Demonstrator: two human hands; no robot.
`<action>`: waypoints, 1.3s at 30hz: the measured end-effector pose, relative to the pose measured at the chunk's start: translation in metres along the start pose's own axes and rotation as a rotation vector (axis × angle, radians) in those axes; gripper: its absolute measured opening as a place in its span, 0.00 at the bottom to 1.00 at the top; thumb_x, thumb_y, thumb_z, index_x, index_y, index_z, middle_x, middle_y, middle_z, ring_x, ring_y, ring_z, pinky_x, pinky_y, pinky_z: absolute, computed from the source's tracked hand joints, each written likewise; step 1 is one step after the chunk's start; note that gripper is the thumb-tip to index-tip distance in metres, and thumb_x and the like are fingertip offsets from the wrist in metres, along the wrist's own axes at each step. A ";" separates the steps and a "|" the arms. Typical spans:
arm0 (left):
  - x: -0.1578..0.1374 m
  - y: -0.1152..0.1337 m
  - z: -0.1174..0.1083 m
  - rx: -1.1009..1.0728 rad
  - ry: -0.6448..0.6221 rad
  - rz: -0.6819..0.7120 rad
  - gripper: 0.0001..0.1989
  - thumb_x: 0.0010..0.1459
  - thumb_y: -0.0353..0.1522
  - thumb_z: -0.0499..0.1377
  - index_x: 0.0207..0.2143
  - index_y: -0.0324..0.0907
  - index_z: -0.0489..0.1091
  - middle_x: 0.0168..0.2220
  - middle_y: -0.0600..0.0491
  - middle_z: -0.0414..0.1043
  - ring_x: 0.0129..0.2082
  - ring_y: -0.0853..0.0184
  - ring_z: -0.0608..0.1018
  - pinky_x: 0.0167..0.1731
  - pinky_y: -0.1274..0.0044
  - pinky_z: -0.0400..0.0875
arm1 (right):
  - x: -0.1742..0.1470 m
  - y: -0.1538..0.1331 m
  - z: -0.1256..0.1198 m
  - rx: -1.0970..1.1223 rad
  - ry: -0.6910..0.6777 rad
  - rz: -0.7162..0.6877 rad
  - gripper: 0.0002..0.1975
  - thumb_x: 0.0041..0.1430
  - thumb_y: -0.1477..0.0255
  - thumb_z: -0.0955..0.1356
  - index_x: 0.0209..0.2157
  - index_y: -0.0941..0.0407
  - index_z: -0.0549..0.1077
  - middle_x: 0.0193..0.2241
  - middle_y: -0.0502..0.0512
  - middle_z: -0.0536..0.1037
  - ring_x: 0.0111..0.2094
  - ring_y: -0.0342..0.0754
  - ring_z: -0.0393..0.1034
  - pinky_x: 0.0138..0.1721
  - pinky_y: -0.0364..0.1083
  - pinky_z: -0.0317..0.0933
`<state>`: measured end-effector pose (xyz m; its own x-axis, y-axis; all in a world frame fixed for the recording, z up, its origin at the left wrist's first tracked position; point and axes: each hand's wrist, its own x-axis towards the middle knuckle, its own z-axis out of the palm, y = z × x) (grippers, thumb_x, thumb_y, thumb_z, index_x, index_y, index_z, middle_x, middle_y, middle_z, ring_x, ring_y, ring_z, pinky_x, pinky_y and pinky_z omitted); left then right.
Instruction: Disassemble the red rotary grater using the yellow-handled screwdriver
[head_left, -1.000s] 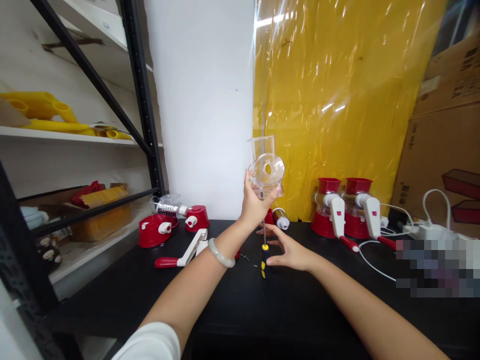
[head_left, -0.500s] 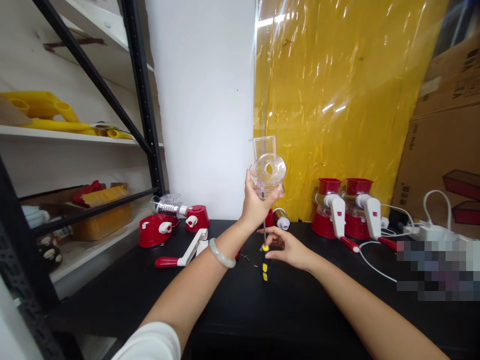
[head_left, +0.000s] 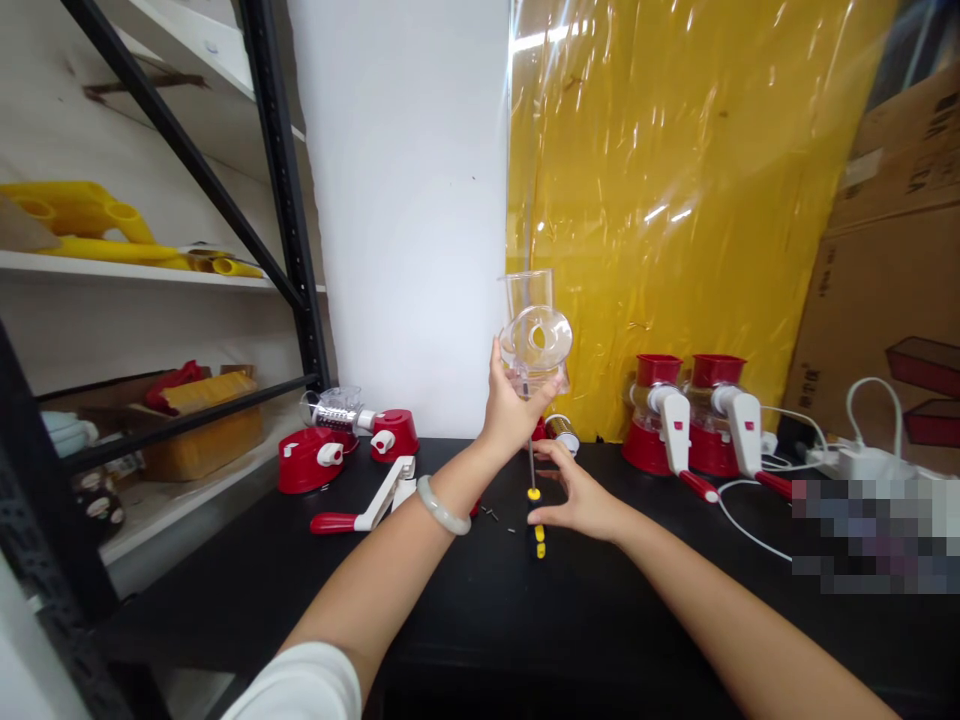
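Observation:
My left hand (head_left: 511,408) is wrapped round the lower part of a clear plastic grinder housing (head_left: 531,300), raised above the black tabletop. A screwdriver (head_left: 537,540) with a black and yellow handle stands nearly upright below it, blade pointing up to the housing's underside. The blade's tip is hidden by my left hand. My right hand (head_left: 577,495) has its thumb against the top of the screwdriver's handle and its fingers curved beside the shaft. Several small screws (head_left: 490,514) lie on the table left of the screwdriver.
A white crank with a red handle (head_left: 334,523) and red grinder bases (head_left: 311,460) lie at left. A metal drum (head_left: 561,432) is behind my right hand. Two assembled red grinders (head_left: 660,415) stand at right, near a white cable (head_left: 750,530). Shelving (head_left: 292,200) borders the left.
The screwdriver's handle has swung slightly right at its lower end, and my right hand's fingers have shifted and moved up a little round it. My left hand and the housing stay put.

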<state>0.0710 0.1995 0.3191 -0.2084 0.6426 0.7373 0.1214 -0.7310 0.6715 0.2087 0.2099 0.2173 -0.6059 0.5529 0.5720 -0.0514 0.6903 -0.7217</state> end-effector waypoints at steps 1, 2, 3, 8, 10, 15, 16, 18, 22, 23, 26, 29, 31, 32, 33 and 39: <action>0.000 0.000 0.000 0.001 -0.002 0.004 0.55 0.48 0.43 0.69 0.69 0.51 0.37 0.63 0.40 0.56 0.59 0.53 0.68 0.57 0.59 0.65 | 0.000 -0.001 0.000 0.042 -0.042 -0.005 0.40 0.45 0.61 0.78 0.58 0.51 0.62 0.57 0.61 0.64 0.59 0.54 0.60 0.59 0.57 0.58; 0.000 -0.001 0.000 0.000 -0.003 0.005 0.55 0.48 0.42 0.69 0.69 0.51 0.37 0.62 0.40 0.56 0.59 0.53 0.68 0.57 0.59 0.65 | 0.000 -0.002 0.000 0.088 -0.084 -0.001 0.35 0.49 0.61 0.76 0.57 0.51 0.63 0.53 0.60 0.69 0.57 0.53 0.63 0.58 0.58 0.58; 0.000 -0.001 0.000 -0.002 -0.004 0.006 0.55 0.48 0.42 0.69 0.69 0.51 0.37 0.62 0.40 0.57 0.59 0.53 0.68 0.56 0.59 0.65 | 0.001 -0.003 0.000 0.126 -0.113 0.012 0.31 0.52 0.61 0.74 0.55 0.52 0.65 0.47 0.58 0.73 0.54 0.53 0.68 0.57 0.58 0.58; -0.001 -0.001 0.001 -0.013 -0.007 0.001 0.56 0.47 0.40 0.70 0.69 0.49 0.38 0.60 0.40 0.59 0.58 0.53 0.69 0.56 0.59 0.66 | 0.001 -0.001 0.004 0.045 -0.004 0.057 0.36 0.41 0.60 0.79 0.51 0.53 0.69 0.39 0.53 0.73 0.45 0.53 0.71 0.54 0.57 0.62; -0.001 -0.001 0.001 -0.019 -0.007 0.000 0.56 0.47 0.40 0.70 0.69 0.50 0.38 0.61 0.40 0.58 0.58 0.53 0.69 0.56 0.60 0.65 | 0.000 0.000 0.001 0.035 0.009 0.022 0.42 0.39 0.60 0.80 0.56 0.51 0.65 0.50 0.58 0.70 0.54 0.55 0.66 0.56 0.57 0.60; -0.001 -0.001 0.001 -0.027 -0.006 -0.008 0.56 0.47 0.40 0.70 0.69 0.50 0.38 0.61 0.40 0.58 0.58 0.53 0.69 0.56 0.60 0.66 | 0.001 -0.006 -0.004 0.165 -0.163 0.013 0.30 0.55 0.61 0.73 0.56 0.53 0.63 0.41 0.56 0.75 0.50 0.52 0.71 0.57 0.58 0.59; -0.002 -0.001 0.001 -0.026 -0.009 -0.009 0.56 0.47 0.40 0.70 0.69 0.50 0.38 0.61 0.40 0.58 0.58 0.53 0.69 0.56 0.59 0.66 | 0.001 -0.006 -0.004 0.142 -0.149 0.030 0.29 0.55 0.60 0.73 0.55 0.53 0.65 0.36 0.53 0.74 0.46 0.51 0.73 0.56 0.58 0.60; -0.002 -0.001 0.001 -0.026 -0.017 -0.009 0.56 0.47 0.41 0.70 0.69 0.50 0.38 0.60 0.40 0.59 0.58 0.53 0.69 0.56 0.59 0.66 | 0.002 -0.005 -0.004 0.048 -0.058 0.040 0.33 0.48 0.59 0.76 0.54 0.54 0.66 0.35 0.52 0.73 0.44 0.52 0.73 0.55 0.58 0.61; -0.002 0.000 0.001 -0.028 -0.020 -0.003 0.56 0.47 0.41 0.70 0.69 0.49 0.37 0.59 0.40 0.60 0.57 0.54 0.70 0.56 0.60 0.66 | 0.000 -0.006 -0.006 -0.016 -0.047 -0.013 0.43 0.43 0.59 0.78 0.59 0.51 0.61 0.53 0.60 0.68 0.56 0.55 0.64 0.57 0.57 0.59; -0.002 -0.001 0.001 -0.027 -0.019 -0.002 0.56 0.48 0.42 0.70 0.69 0.48 0.37 0.59 0.40 0.60 0.56 0.54 0.70 0.56 0.60 0.66 | -0.001 -0.007 -0.007 0.010 -0.102 -0.023 0.41 0.47 0.59 0.77 0.59 0.51 0.60 0.54 0.61 0.68 0.57 0.55 0.63 0.58 0.57 0.58; -0.002 -0.001 0.001 -0.020 -0.022 0.003 0.55 0.48 0.42 0.69 0.69 0.48 0.38 0.59 0.40 0.60 0.56 0.54 0.70 0.56 0.60 0.66 | -0.001 -0.008 -0.008 0.056 -0.224 -0.003 0.33 0.55 0.60 0.73 0.59 0.53 0.61 0.43 0.58 0.74 0.52 0.53 0.69 0.57 0.58 0.59; -0.002 -0.001 0.001 0.000 -0.021 0.008 0.55 0.48 0.43 0.69 0.69 0.48 0.38 0.60 0.39 0.59 0.57 0.53 0.70 0.56 0.60 0.65 | 0.000 -0.003 -0.005 -0.043 -0.136 0.049 0.45 0.43 0.57 0.78 0.60 0.56 0.60 0.38 0.55 0.74 0.47 0.55 0.71 0.55 0.60 0.60; -0.003 0.001 0.001 0.021 -0.016 0.011 0.55 0.48 0.43 0.69 0.69 0.47 0.37 0.60 0.39 0.59 0.57 0.53 0.70 0.56 0.60 0.65 | 0.001 0.000 -0.007 -0.114 -0.085 0.065 0.58 0.31 0.56 0.81 0.63 0.56 0.56 0.46 0.60 0.71 0.52 0.59 0.67 0.58 0.62 0.57; -0.003 0.002 0.002 0.025 -0.018 0.009 0.55 0.48 0.44 0.69 0.69 0.47 0.37 0.59 0.38 0.59 0.56 0.53 0.71 0.56 0.60 0.65 | 0.001 0.000 -0.009 -0.116 -0.095 0.068 0.62 0.28 0.56 0.81 0.64 0.55 0.54 0.51 0.63 0.69 0.55 0.60 0.64 0.59 0.62 0.55; -0.003 0.003 0.002 0.023 -0.024 0.005 0.56 0.48 0.44 0.68 0.69 0.46 0.36 0.59 0.38 0.60 0.55 0.54 0.71 0.55 0.60 0.65 | 0.001 -0.002 -0.012 -0.091 -0.130 0.069 0.61 0.29 0.55 0.81 0.64 0.55 0.54 0.54 0.65 0.67 0.57 0.60 0.62 0.60 0.61 0.54; -0.003 0.003 0.002 -0.028 -0.042 0.011 0.56 0.48 0.43 0.69 0.69 0.47 0.36 0.59 0.38 0.61 0.54 0.55 0.72 0.55 0.61 0.66 | 0.001 -0.015 -0.022 0.102 -0.410 0.147 0.34 0.52 0.59 0.74 0.57 0.55 0.66 0.42 0.58 0.77 0.48 0.52 0.71 0.55 0.56 0.61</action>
<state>0.0741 0.1958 0.3192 -0.1662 0.6434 0.7473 0.0961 -0.7437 0.6616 0.2267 0.2102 0.2369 -0.8764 0.3966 0.2731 -0.0065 0.5574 -0.8302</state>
